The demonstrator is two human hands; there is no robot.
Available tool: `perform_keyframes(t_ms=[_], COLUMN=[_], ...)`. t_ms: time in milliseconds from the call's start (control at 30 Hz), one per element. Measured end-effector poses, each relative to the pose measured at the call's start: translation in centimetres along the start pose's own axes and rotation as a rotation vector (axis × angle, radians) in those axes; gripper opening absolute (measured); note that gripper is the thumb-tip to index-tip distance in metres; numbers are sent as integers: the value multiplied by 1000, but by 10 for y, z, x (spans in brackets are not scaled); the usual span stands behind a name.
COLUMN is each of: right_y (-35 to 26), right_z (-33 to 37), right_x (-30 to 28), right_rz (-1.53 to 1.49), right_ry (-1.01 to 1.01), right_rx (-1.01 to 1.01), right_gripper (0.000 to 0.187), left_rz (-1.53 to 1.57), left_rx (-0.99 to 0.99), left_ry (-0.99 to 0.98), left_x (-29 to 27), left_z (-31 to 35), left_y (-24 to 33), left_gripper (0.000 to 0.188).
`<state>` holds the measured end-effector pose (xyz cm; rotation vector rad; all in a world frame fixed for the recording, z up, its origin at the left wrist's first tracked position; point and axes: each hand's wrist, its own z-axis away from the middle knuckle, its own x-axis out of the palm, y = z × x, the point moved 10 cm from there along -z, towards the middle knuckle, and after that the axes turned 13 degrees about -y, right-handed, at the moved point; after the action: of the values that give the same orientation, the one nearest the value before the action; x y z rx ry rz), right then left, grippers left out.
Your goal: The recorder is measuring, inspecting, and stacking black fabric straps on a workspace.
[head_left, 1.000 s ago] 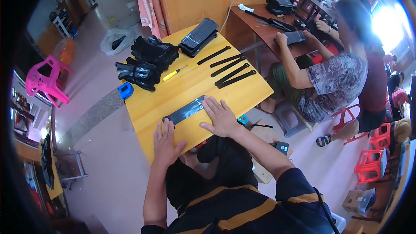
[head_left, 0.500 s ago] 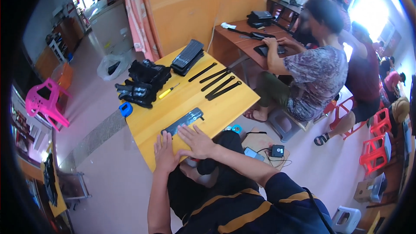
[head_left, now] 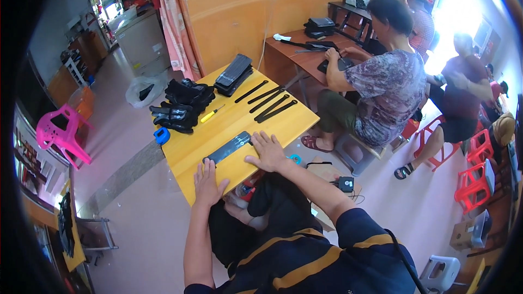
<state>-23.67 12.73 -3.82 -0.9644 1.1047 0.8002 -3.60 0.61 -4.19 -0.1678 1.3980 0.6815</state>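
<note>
On the yellow wooden table (head_left: 188, 171) lies a flat, dark grey, shiny oblong pad (head_left: 229, 149), set slantwise. My left hand (head_left: 207, 183) rests flat by its near left end, fingers stretched out. My right hand (head_left: 268, 151) lies palm down with spread fingers beside its far right end. Neither hand holds anything; whether the fingertips touch the pad, I cannot tell. Beyond the pad several black straps (head_left: 275, 107) with looped ends are laid in a row. Left of these is a screwdriver (head_left: 211, 114) with a yellow handle.
A stack of black ribbed pads (head_left: 233, 75), a heap of black padded pieces (head_left: 182, 103) and a blue tape-measure-like case (head_left: 162, 135) sit along the table's far left side. At right, a co-worker (head_left: 389, 81) sits handling a dark piece at a brown table (head_left: 299, 57).
My hands have moved apart. The right one slid from the pad's near edge to its far right end; the left stays near the other end. The view has shifted slightly.
</note>
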Motion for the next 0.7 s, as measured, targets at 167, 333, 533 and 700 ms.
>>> perform_keyframes(t_ms=[167,333,533,700], right_y=[-19,-38,-21,-19], right_z=[3,-7,-12,-13], right_x=[0,11,6,6], right_rz=[-74,-20,-27,-37], right_ry=[121,100,94,71], right_rx=[-112,-200,-145,-151], right_gripper=[91,89,88,86], left_rz=[-16,-18,-18,-81], left_rx=[20,20,12,-53], left_ry=[29,26,48,-42], left_x=[4,3,-2,-5], left_z=[-1,3,6,8], left_y=[1,1,0,-10], left_gripper=[95,94,92,92])
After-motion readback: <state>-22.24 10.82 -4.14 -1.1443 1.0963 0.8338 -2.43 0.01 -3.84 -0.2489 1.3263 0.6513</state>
